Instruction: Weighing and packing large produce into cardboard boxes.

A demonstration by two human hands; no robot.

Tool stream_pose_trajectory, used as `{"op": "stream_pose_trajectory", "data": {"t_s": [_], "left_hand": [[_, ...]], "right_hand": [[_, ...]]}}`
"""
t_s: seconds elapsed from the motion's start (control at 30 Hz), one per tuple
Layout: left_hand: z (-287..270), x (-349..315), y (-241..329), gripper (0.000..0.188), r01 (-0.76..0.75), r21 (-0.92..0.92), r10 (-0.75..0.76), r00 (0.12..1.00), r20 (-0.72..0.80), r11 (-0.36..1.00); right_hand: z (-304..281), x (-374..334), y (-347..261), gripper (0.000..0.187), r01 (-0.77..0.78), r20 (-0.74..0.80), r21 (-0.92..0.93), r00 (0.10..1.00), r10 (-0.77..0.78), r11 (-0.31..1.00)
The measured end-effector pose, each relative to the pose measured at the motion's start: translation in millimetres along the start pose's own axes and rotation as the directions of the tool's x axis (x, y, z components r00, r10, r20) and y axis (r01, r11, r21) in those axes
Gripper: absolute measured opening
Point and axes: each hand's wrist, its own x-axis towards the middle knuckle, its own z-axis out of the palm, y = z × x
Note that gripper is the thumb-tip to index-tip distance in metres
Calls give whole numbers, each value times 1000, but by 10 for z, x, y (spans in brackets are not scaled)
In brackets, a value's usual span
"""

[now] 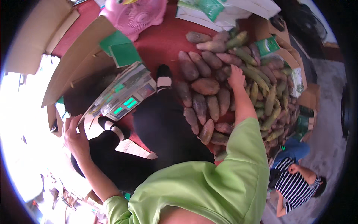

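My left hand [75, 140] is closed at the near corner of the flat tray of a digital scale [125, 103], thumb and fingers pinching its edge. The scale stands tilted in view, with green lit digits. On the right, my right hand [236, 77] reaches into a spread of long, thick fruits or tubers. Its fingers are bent down over a brownish piece [223, 74], and their tips are partly hidden. Brown-red pieces [205, 86] lie loose on the red floor around it. Greener, yellowish pieces [257, 77] are heaped just beyond its right side.
Beyond the scale stands an open cardboard box [76, 56] with green card flaps [125, 52]. A pink fan [140, 15] is at the back. White cartons [209, 16] stand behind the pile, and a person in a striped shirt [298, 186] is at the lower right.
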Motion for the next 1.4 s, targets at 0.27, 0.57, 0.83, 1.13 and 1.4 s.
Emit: {"op": "stream_pose_trajectory", "data": {"t_s": [0.27,0.57,0.83,1.13,1.4], "left_hand": [[-25,-26,37,16,107,-30,-106,994,23,994],[-59,-53,-5,17,47,-28,-46,998,32,998],[-99,-58,-32,15,-31,-60,33,999,32,998],[-105,-70,-79,15,-4,-38,6,998,58,999],[-104,-103,-112,9,-46,-18,46,999,19,999]], "right_hand": [[-160,-140,-331,48,118,215,-276,975,-59,954],[-356,-378,-105,60,-53,-33,78,998,56,996],[-611,-327,229,58,30,-221,700,959,176,714],[-2836,-516,-1165,54,433,-434,901,900,29,41],[-3879,-758,-2219,50,598,-689,722,666,-285,-348]]}}
